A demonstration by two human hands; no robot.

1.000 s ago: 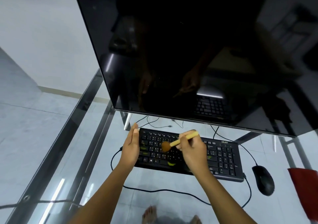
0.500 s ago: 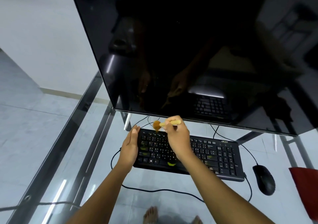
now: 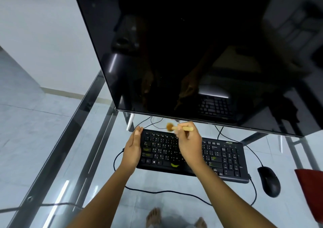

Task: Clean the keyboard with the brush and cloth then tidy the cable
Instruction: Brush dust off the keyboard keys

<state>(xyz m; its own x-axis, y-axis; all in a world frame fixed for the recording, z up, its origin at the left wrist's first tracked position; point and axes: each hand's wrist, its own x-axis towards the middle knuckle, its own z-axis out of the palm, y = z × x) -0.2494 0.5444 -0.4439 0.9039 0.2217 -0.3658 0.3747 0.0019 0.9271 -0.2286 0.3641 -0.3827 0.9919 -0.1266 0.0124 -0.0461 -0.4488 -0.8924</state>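
Right hand (image 3: 189,143) pinches the pale wooden brush (image 3: 178,128), bristles past the fingertips above the black keyboard's (image 3: 225,159) far edge; left hand (image 3: 133,147), fingers straight, braces its left end.

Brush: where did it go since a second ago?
The right hand, gripping the brush throughout, swept it from the middle keys away from the person to the far edge of the keyboard, under the monitor. The left hand stayed flat against its left end; the keyboard, mouse and red cloth did not move.

right hand (image 3: 189,141) grips brush (image 3: 176,127) over keyboard (image 3: 225,159) rear edge; left hand (image 3: 133,148) flat against its left end.
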